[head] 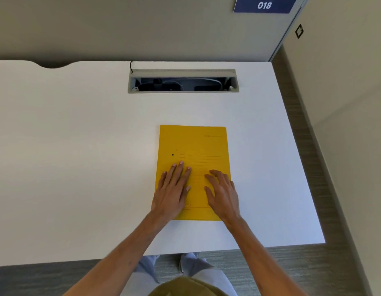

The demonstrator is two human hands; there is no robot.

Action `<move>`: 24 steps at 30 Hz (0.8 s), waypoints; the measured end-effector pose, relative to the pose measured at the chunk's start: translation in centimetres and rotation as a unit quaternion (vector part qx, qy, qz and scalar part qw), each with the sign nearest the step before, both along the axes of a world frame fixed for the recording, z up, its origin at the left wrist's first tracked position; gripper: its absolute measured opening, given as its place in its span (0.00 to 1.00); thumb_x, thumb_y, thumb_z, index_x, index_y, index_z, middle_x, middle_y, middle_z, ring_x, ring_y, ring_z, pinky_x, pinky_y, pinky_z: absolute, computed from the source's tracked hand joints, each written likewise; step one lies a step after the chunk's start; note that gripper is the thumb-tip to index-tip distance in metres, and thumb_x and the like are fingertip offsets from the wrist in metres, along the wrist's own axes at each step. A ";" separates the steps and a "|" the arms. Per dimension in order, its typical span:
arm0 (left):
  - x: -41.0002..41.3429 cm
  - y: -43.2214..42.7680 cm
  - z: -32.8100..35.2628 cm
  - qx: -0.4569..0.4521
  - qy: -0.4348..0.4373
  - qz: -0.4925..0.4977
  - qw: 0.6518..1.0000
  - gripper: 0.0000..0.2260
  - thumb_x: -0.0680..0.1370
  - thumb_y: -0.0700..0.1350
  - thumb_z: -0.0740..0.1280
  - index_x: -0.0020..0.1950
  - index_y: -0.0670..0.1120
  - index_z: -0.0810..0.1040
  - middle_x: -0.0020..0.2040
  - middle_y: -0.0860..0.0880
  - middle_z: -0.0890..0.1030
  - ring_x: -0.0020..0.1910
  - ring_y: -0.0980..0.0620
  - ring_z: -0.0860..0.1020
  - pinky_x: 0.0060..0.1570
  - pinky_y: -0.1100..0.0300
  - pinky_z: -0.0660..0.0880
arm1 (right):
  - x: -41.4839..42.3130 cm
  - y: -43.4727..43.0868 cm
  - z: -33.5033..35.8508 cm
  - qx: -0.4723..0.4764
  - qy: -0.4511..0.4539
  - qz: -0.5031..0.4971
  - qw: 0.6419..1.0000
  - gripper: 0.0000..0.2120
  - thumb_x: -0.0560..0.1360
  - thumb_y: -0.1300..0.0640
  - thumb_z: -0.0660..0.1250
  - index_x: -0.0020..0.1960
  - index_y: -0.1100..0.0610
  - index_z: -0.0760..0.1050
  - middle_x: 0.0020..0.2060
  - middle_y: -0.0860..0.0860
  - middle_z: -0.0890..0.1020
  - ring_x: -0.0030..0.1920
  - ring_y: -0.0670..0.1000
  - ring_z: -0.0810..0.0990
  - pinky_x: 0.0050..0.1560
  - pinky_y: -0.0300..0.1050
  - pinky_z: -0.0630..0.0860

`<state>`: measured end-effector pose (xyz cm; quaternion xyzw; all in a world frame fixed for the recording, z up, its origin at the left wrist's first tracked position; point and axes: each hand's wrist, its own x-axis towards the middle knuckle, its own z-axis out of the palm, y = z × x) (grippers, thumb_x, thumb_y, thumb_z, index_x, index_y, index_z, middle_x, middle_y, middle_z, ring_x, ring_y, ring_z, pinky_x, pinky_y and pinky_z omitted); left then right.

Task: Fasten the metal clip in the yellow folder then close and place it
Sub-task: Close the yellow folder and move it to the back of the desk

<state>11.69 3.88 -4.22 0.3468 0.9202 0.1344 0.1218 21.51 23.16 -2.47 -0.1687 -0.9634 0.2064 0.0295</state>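
Observation:
The yellow folder (198,144) lies closed and flat on the white desk (78,146), its spine to the left. A small dark hole shows near the spine. My left hand (173,189) rests palm down on the lower left of the cover, fingers spread. On the lower right of the cover lies my right hand (222,193), fingers slightly curled and apart. Neither hand grips anything. The metal clip is hidden inside the folder.
An open grey cable tray (183,82) with cables is set into the desk behind the folder. A grey partition with a blue "018" sign (264,5) stands at the back. The desk's right edge (300,167) borders grey carpet.

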 end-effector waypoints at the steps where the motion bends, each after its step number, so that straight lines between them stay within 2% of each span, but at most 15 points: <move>1: -0.1 -0.2 0.2 0.008 -0.002 0.045 0.999 0.29 0.90 0.60 0.52 0.89 0.53 0.49 0.90 0.50 0.48 0.89 0.46 0.46 0.87 0.42 0.52 | -0.1 0.2 0.0 0.008 0.001 -0.017 1.000 0.20 0.81 0.52 0.71 0.72 0.53 0.78 0.73 0.53 0.78 0.71 0.57 0.76 0.63 0.56 0.79; 4: -0.9 -0.8 1.4 0.044 -0.043 0.198 0.978 0.30 0.89 0.59 0.55 0.88 0.47 0.54 0.88 0.43 0.57 0.87 0.41 0.58 0.84 0.41 0.61 | -0.1 0.5 0.1 0.010 -0.021 -0.113 0.993 0.26 0.80 0.48 0.72 0.76 0.52 0.73 0.75 0.53 0.73 0.72 0.57 0.74 0.64 0.57 0.77; 6: -1.7 -1.7 1.9 0.066 -0.073 0.234 0.967 0.30 0.88 0.56 0.60 0.86 0.43 0.58 0.83 0.40 0.67 0.81 0.38 0.67 0.76 0.38 0.69 | 0.1 -0.3 -0.2 -0.018 -0.044 -0.174 0.984 0.31 0.79 0.45 0.72 0.78 0.52 0.69 0.76 0.53 0.71 0.72 0.57 0.73 0.64 0.58 0.77; 8: -3.1 -1.9 2.2 0.117 -0.137 0.259 0.949 0.30 0.87 0.52 0.65 0.85 0.43 0.61 0.78 0.39 0.71 0.76 0.37 0.71 0.73 0.37 0.71 | 0.0 -0.9 -0.1 -0.031 -0.050 -0.190 0.980 0.33 0.78 0.46 0.73 0.80 0.53 0.67 0.75 0.54 0.70 0.72 0.59 0.72 0.65 0.59 0.77; 9: -3.9 -1.7 2.5 0.164 -0.204 0.296 0.919 0.29 0.86 0.50 0.67 0.84 0.42 0.63 0.76 0.37 0.72 0.75 0.37 0.72 0.73 0.37 0.72 | -0.2 -1.0 0.0 -0.036 -0.050 -0.196 0.979 0.34 0.78 0.47 0.74 0.80 0.53 0.67 0.75 0.55 0.70 0.72 0.60 0.71 0.65 0.60 0.77; 10: -4.6 -1.5 2.8 0.221 -0.279 0.339 0.871 0.28 0.86 0.47 0.69 0.82 0.40 0.65 0.74 0.35 0.73 0.73 0.36 0.74 0.71 0.38 0.74 | -0.4 -0.9 0.0 -0.042 -0.051 -0.201 0.977 0.35 0.78 0.47 0.74 0.80 0.54 0.67 0.75 0.56 0.70 0.72 0.61 0.71 0.66 0.61 0.77; 12: -6.0 -2.2 3.2 0.320 -0.388 0.394 0.769 0.23 0.85 0.41 0.71 0.79 0.38 0.71 0.71 0.34 0.77 0.68 0.37 0.78 0.61 0.50 0.78 | -1.0 -1.4 0.3 -0.054 -0.058 -0.213 0.974 0.36 0.77 0.47 0.76 0.80 0.54 0.67 0.75 0.57 0.69 0.72 0.62 0.70 0.66 0.61 0.76; 13: -6.3 -2.5 3.4 0.350 -0.411 0.391 0.746 0.20 0.84 0.40 0.71 0.76 0.41 0.75 0.68 0.38 0.81 0.67 0.39 0.81 0.55 0.58 0.79 | -1.1 -1.5 0.5 -0.056 -0.063 -0.218 0.972 0.36 0.76 0.47 0.76 0.80 0.54 0.67 0.75 0.57 0.69 0.72 0.62 0.70 0.66 0.61 0.76; 15: -6.4 -3.2 3.8 0.373 -0.426 0.345 0.749 0.19 0.83 0.40 0.73 0.73 0.49 0.77 0.63 0.46 0.85 0.62 0.46 0.85 0.45 0.67 0.82 | -1.5 -1.6 0.7 -0.054 -0.071 -0.217 0.972 0.37 0.76 0.45 0.77 0.80 0.54 0.67 0.74 0.58 0.69 0.72 0.63 0.70 0.65 0.62 0.76; 17: -5.9 -3.6 3.9 0.376 -0.441 0.297 0.759 0.24 0.82 0.42 0.74 0.75 0.55 0.71 0.63 0.50 0.83 0.55 0.55 0.86 0.43 0.66 0.84 | -1.6 -1.2 1.0 -0.065 -0.075 -0.209 0.973 0.40 0.75 0.44 0.77 0.81 0.54 0.65 0.74 0.59 0.69 0.72 0.63 0.70 0.66 0.62 0.75; 18: -5.5 -3.7 3.9 0.380 -0.458 0.278 0.754 0.26 0.83 0.42 0.74 0.77 0.57 0.68 0.64 0.50 0.83 0.54 0.55 0.87 0.44 0.64 0.84 | -1.6 -0.8 1.2 -0.078 -0.074 -0.201 0.974 0.42 0.75 0.45 0.78 0.82 0.54 0.64 0.74 0.59 0.69 0.72 0.63 0.70 0.67 0.62 0.75; 21: -5.1 -4.3 4.0 0.414 -0.504 0.250 0.716 0.28 0.84 0.42 0.72 0.79 0.59 0.64 0.67 0.48 0.85 0.60 0.48 0.87 0.51 0.54 0.87 | -1.9 1.1 2.1 -0.150 -0.039 -0.225 0.962 0.47 0.73 0.49 0.81 0.84 0.54 0.59 0.75 0.60 0.70 0.73 0.63 0.70 0.71 0.64 0.73; 24: -5.7 -5.6 4.7 0.436 -0.528 0.245 0.686 0.26 0.85 0.44 0.70 0.79 0.60 0.65 0.70 0.46 0.84 0.65 0.39 0.85 0.58 0.43 0.86 | -2.6 2.7 3.6 -0.285 -0.001 -0.290 0.913 0.44 0.72 0.50 0.82 0.82 0.52 0.63 0.71 0.57 0.77 0.67 0.58 0.79 0.68 0.62 0.78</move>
